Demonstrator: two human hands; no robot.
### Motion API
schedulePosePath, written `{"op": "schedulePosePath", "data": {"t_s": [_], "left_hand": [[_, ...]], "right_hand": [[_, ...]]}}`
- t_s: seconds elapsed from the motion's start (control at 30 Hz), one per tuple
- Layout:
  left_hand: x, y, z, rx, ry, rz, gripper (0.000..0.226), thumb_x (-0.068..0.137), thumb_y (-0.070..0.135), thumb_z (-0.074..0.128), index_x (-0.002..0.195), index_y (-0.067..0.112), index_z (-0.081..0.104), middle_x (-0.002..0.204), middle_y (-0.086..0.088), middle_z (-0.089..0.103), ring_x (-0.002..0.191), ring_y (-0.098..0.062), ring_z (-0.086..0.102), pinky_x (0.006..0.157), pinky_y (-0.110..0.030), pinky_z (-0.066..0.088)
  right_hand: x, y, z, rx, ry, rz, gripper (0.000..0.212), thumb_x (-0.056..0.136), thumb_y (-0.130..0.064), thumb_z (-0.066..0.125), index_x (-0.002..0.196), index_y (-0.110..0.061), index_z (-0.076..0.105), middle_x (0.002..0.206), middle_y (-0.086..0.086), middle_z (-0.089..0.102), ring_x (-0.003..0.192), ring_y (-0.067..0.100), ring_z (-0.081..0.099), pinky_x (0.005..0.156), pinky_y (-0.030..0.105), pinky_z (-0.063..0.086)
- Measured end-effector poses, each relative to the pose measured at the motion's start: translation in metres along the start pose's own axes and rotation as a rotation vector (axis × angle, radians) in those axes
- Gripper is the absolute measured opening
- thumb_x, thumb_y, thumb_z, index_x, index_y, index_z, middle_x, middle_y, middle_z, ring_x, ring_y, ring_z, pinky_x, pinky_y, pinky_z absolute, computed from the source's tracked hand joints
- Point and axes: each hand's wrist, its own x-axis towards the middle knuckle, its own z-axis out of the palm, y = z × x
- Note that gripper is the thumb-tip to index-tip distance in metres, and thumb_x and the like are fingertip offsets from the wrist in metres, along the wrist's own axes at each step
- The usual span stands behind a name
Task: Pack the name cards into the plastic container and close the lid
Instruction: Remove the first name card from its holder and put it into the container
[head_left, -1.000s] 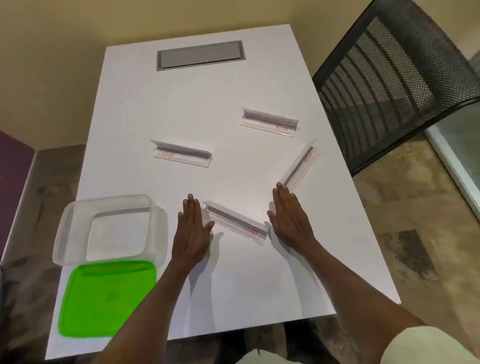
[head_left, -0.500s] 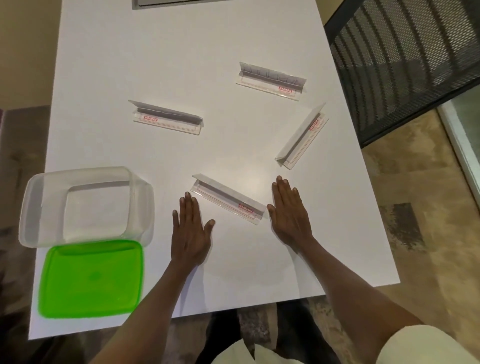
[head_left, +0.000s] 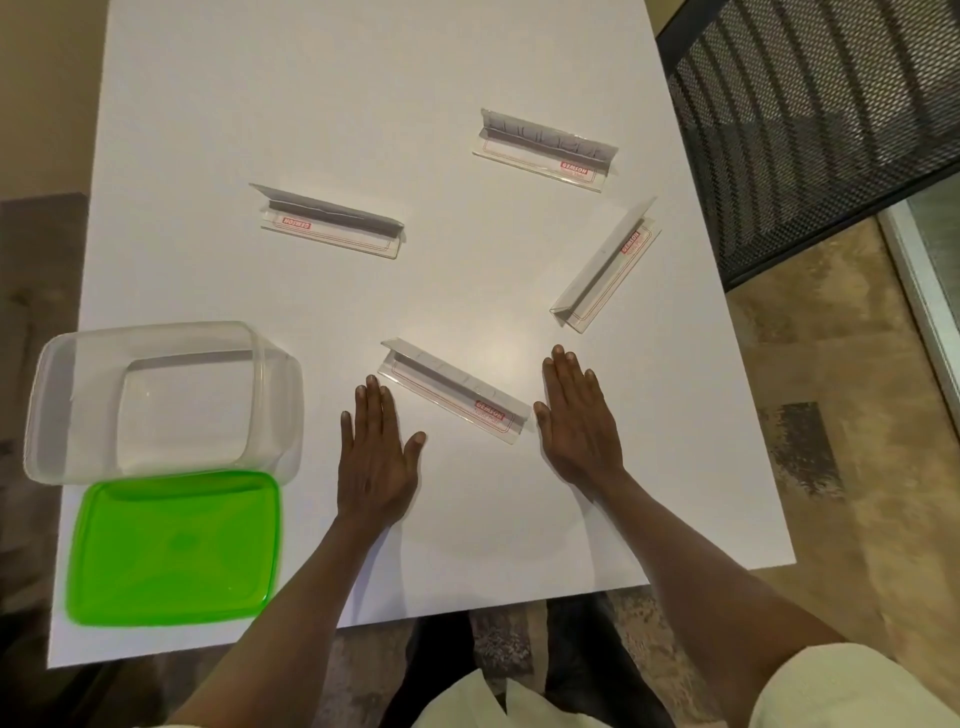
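Packing not yet begun: four name cards lie scattered on the desk; clear container near left holds nothing; green lid beside it; left hand and right hand flat, grip empty.

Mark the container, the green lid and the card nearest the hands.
container (head_left: 260, 364): head view, right wall near the rim.
green lid (head_left: 176, 545): head view, centre of its top.
nearest card (head_left: 457, 397): head view, middle of its length, between the hands.
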Motion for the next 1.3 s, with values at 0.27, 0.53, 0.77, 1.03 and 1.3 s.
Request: {"op": "schedulePosePath", "data": {"t_s": [0.27,0.53,0.77,1.03,1.3], "left_hand": [[-0.001,-0.001,-0.002,-0.018,-0.01,0.016,0.073,0.099,0.047,0.024,0.151,0.008,-0.007,0.161,-0.009,-0.013,0.148,-0.022,-0.012,0.12,-0.047,0.004],[0.002,0.004,-0.02,-0.233,-0.037,-0.03,0.066,0.101,0.035,0.03,0.152,0.006,-0.001,0.161,-0.005,-0.009,0.148,-0.017,-0.007,0.121,-0.042,0.002],[0.027,0.022,-0.062,-0.377,0.184,-0.118,0.053,0.103,0.026,0.028,0.149,0.001,0.019,0.159,-0.012,0.014,0.148,-0.023,0.011,0.121,-0.036,0.007],[0.06,0.035,-0.093,-0.427,0.253,-0.148,0.024,0.1,0.017,0.035,0.086,0.007,0.052,0.081,-0.01,0.058,0.084,-0.035,0.054,0.073,-0.036,0.037],[0.076,0.036,-0.088,-0.351,0.135,-0.206,0.032,0.098,0.018,0.033,0.067,0.011,0.039,0.063,-0.004,0.046,0.068,-0.035,0.047,0.065,-0.034,0.029]], "right_hand": [[-0.001,-0.001,-0.001,-0.015,0.013,-0.002,0.058,0.1,-0.03,0.032,0.151,-0.007,0.017,0.16,0.008,0.01,0.148,0.018,0.004,0.121,0.039,0.011],[0.008,-0.007,-0.019,0.129,-0.013,0.047,0.05,0.099,-0.017,0.035,0.148,-0.009,0.029,0.158,0.006,0.022,0.146,0.018,0.018,0.119,0.04,0.02],[0.03,-0.023,-0.047,0.276,0.135,0.18,0.026,0.09,-0.01,0.046,0.109,-0.003,0.063,0.104,0.015,0.065,0.102,0.034,0.057,0.088,0.035,0.043],[0.031,-0.036,-0.075,0.275,-0.198,0.485,0.018,0.082,-0.017,0.049,0.068,-0.01,0.042,0.084,0.013,0.059,0.082,0.034,0.058,0.064,0.03,0.038],[0.026,-0.05,-0.078,0.483,-0.4,0.624,0.019,0.063,-0.011,0.047,0.055,-0.006,0.064,0.056,0.009,0.069,0.048,0.022,0.061,0.067,0.033,0.058]]}}
